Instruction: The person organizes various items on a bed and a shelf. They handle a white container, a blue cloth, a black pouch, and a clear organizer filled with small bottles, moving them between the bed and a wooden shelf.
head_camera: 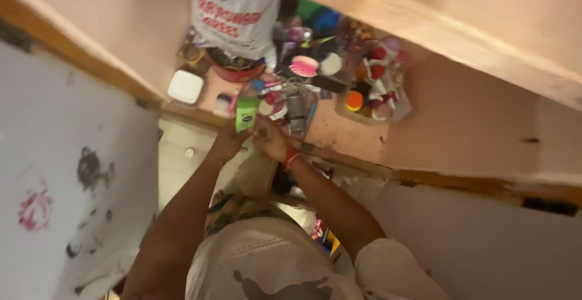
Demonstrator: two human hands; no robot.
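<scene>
My left hand (227,142) reaches up to a cluttered pink shelf (339,133) and is shut on a small light-green tube (246,113), held upright at the shelf's front edge. Close beside it, just right of the tube's lower end, is my right hand (271,140) with its fingers curled. A red band (291,157) sits on that wrist. Whether the right hand grips the tube or only touches it is blurred.
The shelf holds a white printed bag (233,12), a white square box (185,86), a pink brush (304,66), a grey cylinder (295,109) and a clear tray (403,109) of small red- and orange-capped jars. A stained white panel (60,173) stands at the left.
</scene>
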